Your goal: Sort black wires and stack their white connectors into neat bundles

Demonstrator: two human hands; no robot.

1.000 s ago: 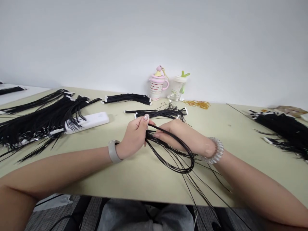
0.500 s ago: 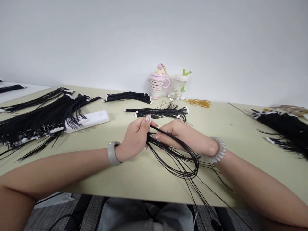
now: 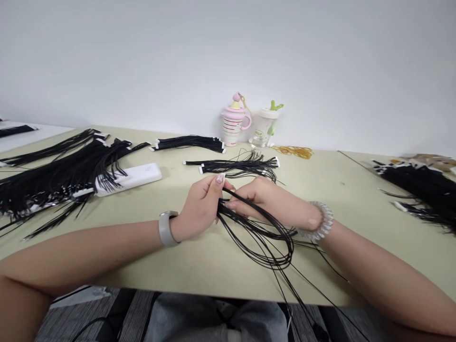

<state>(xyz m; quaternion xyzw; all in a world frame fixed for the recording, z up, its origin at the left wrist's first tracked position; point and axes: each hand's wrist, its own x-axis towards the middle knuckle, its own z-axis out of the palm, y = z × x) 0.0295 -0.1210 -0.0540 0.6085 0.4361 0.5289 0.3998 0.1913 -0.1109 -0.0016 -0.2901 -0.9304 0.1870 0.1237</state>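
Observation:
A looped bundle of thin black cables (image 3: 281, 259) hangs between my hands above the table. My left hand (image 3: 203, 202) is closed around the bundle's left end, thumb on top, with a small white piece by the thumb tip. From the right, my right hand (image 3: 263, 199) reaches in with its fingers bent and pressed together against the cables near the left fingers. Its fingertips are partly hidden behind the strands. Loose cable ends trail down to the right past the table's front edge. Beyond my hands lies a bundle of black cables with white connectors (image 3: 238, 165).
A pile of black cables (image 3: 67, 175) overlaps a white box-shaped device (image 3: 142, 176) at left. Another cable pile (image 3: 420, 190) lies at right. At the back are a tied cable bundle (image 3: 190, 141), a pink striped cup (image 3: 233, 126), a clear cup (image 3: 262, 128) and yellow rubber bands (image 3: 294, 151).
Both hands keep their hold on the looped cables and have barely shifted. The loop and its trailing ends have moved slightly.

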